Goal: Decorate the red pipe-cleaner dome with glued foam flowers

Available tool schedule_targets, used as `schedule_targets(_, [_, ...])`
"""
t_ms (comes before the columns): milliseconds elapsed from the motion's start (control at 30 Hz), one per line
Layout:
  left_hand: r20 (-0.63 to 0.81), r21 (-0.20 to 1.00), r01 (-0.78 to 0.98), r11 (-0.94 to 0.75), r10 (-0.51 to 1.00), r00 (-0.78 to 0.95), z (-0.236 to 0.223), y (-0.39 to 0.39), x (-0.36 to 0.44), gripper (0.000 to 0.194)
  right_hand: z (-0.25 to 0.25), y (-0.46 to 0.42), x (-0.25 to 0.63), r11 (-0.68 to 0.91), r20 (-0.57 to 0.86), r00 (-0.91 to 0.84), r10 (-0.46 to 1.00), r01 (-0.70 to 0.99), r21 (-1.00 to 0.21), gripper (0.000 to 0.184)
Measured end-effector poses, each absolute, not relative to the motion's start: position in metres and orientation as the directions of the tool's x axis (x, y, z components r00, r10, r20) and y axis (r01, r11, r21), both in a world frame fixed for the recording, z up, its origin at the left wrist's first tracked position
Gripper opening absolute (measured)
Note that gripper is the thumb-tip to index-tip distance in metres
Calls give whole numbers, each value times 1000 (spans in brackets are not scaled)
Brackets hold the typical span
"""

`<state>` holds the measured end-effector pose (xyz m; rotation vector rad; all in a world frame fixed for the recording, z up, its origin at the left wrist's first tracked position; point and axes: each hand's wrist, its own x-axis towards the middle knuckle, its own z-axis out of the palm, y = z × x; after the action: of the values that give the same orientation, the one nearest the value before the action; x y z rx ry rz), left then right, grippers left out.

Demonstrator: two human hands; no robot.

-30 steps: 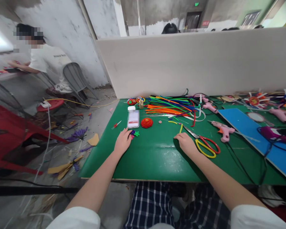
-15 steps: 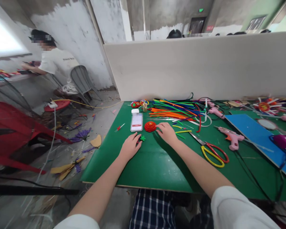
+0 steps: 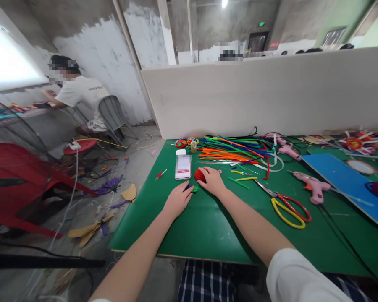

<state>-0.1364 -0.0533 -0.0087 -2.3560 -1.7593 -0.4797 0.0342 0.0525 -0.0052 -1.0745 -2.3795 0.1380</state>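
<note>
Red Piece Under Right Hand, Green Flower Beside Left Fingers

The ridged, rounded red piece [image 3: 199, 175] sits on the smooth green tabletop [image 3: 208, 235], just right of the white-edged phone [image 3: 183, 167]. Only its left side is exposed, and that edge curves; the right hand [image 3: 213, 181] hides the rest, so no long axis or facing can be read. The fingers of that hand are bent over the piece and touch it; how firmly they grip cannot be told.

The left hand [image 3: 178, 199] lies palm down, fingers extended and slightly parted. Beside its fingertips, a small green flower-shaped piece [image 3: 195, 189] points its visible petals rightward, toward the right hand. A dark purple bit shows next to it, partly covered. Whether the left fingers pinch either cannot be told.

Right of the hands, a thin yellow strip [image 3: 246, 179] lies roughly left to right, near a green strip [image 3: 238, 183] set aslant. Metal scissors with one red and one yellow handle [image 3: 272, 194] point their blades away and leftward. A pink glue gun [image 3: 315, 186] aims its nozzle left. The plaid garment below is partly cut off by the frame.
</note>
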Motion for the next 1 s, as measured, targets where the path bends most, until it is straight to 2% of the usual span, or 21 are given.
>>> schedule_targets(367, [388, 111, 970, -218, 907, 160, -5, -40, -118, 35, -3, 35, 50, 676, 389, -560, 731, 669, -308, 55])
schedule_targets(567, [398, 86, 989, -117, 915, 73, -3, -37, -116, 28, -6, 39, 49, 650, 367, -541, 757, 684, -332, 60])
schedule_targets(833, [444, 40, 999, -10, 896, -9, -3, -34, -119, 25, 3, 27, 68, 685, 345, -592, 728, 631, -364, 56])
schedule_targets(1000, [480, 21, 999, -28, 877, 15, 1, -34, -120, 28, 6, 6, 103, 696, 331, -613, 717, 612, -375, 57])
